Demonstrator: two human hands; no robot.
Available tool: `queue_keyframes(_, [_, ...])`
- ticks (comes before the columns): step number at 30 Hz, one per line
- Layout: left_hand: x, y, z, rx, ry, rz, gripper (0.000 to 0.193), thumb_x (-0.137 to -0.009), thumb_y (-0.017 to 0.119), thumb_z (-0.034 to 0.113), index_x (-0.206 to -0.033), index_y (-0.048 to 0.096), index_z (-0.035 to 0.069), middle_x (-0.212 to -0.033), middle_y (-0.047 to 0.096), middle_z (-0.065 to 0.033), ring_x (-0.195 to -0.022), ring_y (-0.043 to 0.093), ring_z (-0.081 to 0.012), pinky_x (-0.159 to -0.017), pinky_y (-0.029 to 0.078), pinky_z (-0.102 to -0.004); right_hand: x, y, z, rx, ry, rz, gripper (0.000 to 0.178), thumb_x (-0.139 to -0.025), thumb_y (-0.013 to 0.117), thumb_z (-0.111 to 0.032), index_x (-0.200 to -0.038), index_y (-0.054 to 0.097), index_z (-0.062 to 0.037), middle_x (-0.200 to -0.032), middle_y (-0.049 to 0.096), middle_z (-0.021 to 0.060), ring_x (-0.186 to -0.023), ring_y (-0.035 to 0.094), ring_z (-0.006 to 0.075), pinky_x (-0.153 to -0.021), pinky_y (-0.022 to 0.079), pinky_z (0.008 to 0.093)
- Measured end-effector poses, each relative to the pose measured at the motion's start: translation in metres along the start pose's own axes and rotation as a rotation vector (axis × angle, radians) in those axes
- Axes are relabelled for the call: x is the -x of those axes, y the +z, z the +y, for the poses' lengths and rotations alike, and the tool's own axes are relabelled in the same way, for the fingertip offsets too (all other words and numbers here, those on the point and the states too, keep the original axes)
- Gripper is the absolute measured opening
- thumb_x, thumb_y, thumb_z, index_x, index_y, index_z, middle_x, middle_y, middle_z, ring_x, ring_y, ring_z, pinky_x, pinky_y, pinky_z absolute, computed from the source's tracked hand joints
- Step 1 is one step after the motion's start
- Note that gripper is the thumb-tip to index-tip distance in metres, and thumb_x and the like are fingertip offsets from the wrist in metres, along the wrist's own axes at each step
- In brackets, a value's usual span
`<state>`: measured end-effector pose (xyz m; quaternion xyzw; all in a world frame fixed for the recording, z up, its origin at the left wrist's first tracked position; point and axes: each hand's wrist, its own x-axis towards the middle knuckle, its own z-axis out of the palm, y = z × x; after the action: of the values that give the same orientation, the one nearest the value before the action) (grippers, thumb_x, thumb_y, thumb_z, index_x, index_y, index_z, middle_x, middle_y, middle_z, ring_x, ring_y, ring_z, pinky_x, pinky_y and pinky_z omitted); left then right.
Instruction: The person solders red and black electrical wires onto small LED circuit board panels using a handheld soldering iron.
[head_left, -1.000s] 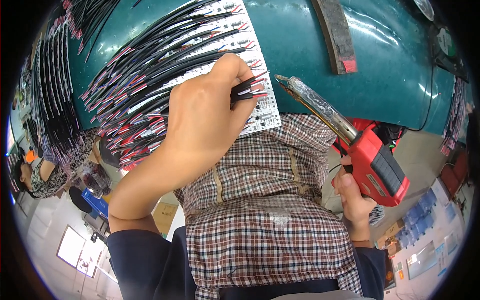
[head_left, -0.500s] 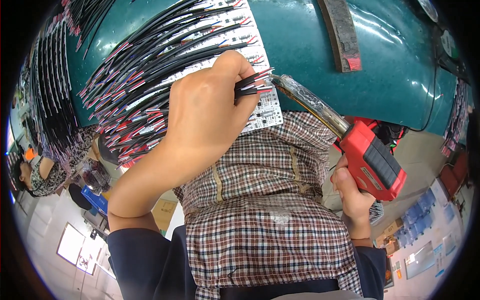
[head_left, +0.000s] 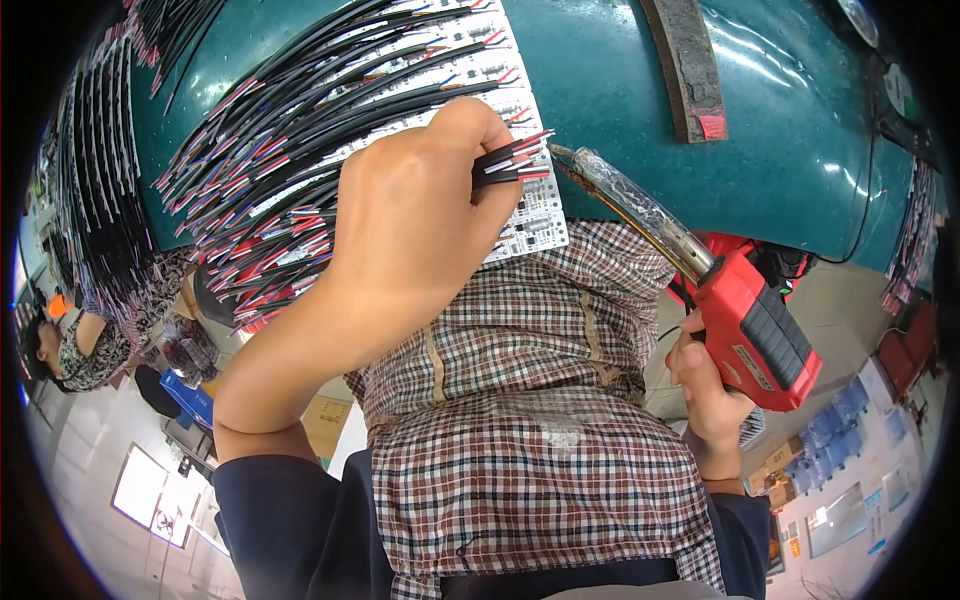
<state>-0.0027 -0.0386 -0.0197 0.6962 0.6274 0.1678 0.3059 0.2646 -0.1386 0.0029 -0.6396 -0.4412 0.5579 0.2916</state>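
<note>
My left hand (head_left: 415,210) is closed in a pinch round several short black cables (head_left: 500,165). Their stripped red, white and black ends stick out to the right past the fingers. Beneath the hand lies a white circuit board panel (head_left: 540,235) with rows of black cables (head_left: 270,150) fanning off to the left. My right hand (head_left: 708,385) grips a red and black gun-shaped soldering iron (head_left: 755,330). Its metal barrel points up and left, and the tip is just right of the cable ends, apart from them. The palm side of my left hand is hidden.
A dark curved bar with a red end (head_left: 690,70) lies on the green tabletop (head_left: 590,90). More wired boards stand at the far left (head_left: 100,150) and far right (head_left: 910,230). A person (head_left: 80,350) sits at the left. A checked apron (head_left: 530,430) covers my lap.
The soldering iron has shifted slightly right and down, its tip drawing away from the cable ends. My left hand has barely moved and still pinches the cables.
</note>
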Motion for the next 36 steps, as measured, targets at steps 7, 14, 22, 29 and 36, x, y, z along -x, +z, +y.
queue_keyframes(7, [-0.001,-0.002,-0.001,0.018,-0.052,-0.051,0.015,-0.088,0.072,0.010,-0.089,0.061,0.000,-0.072,0.071,-0.0093,-0.054,0.062,-0.0090,-0.049,0.044,-0.0236,-0.005,0.004,0.000,0.074,-0.026,-0.033,0.020,-0.088,0.065,-0.008,-0.102,0.058,0.0036,-0.068,0.053,0.0053,-0.052,0.046,0.0095,-0.049,0.040,0.0240])
queue_keyframes(14, [-0.001,-0.003,0.001,-0.004,-0.039,-0.065,0.015,-0.088,0.071,0.009,-0.087,0.061,-0.001,-0.074,0.072,-0.0115,-0.053,0.062,-0.0114,-0.049,0.045,-0.0242,-0.003,0.008,-0.005,0.000,-0.004,0.005,0.015,-0.088,0.064,-0.007,-0.097,0.055,0.0019,-0.068,0.051,0.0046,-0.050,0.042,0.0083,-0.048,0.039,0.0241])
queue_keyframes(22, [0.000,-0.004,0.001,-0.022,-0.025,-0.049,0.016,-0.087,0.072,0.010,-0.088,0.062,-0.001,-0.075,0.072,-0.0128,-0.056,0.063,-0.0130,-0.051,0.046,-0.0248,0.003,-0.002,0.000,-0.001,-0.003,-0.006,0.020,-0.090,0.065,-0.012,-0.100,0.054,0.0009,-0.063,0.048,0.0019,-0.045,0.038,0.0064,-0.048,0.038,0.0247])
queue_keyframes(29, [-0.002,-0.006,0.001,0.048,-0.088,-0.079,0.018,-0.085,0.075,0.012,-0.088,0.065,-0.002,-0.071,0.068,-0.0089,-0.058,0.060,-0.0086,-0.054,0.049,-0.0229,0.004,-0.001,0.003,0.059,-0.034,0.022,0.021,-0.090,0.065,-0.015,-0.097,0.057,0.0032,-0.060,0.047,0.0008,-0.046,0.040,0.0070,-0.049,0.037,0.0245])
queue_keyframes(36, [-0.002,-0.004,0.001,0.017,-0.051,-0.054,0.019,-0.084,0.076,0.013,-0.088,0.065,-0.002,-0.069,0.066,-0.0081,-0.057,0.058,-0.0089,-0.054,0.048,-0.0233,0.004,-0.001,-0.001,0.064,0.035,0.000,0.017,-0.090,0.064,-0.012,-0.096,0.055,0.0017,-0.066,0.049,0.0027,-0.048,0.042,0.0083,-0.047,0.037,0.0232])
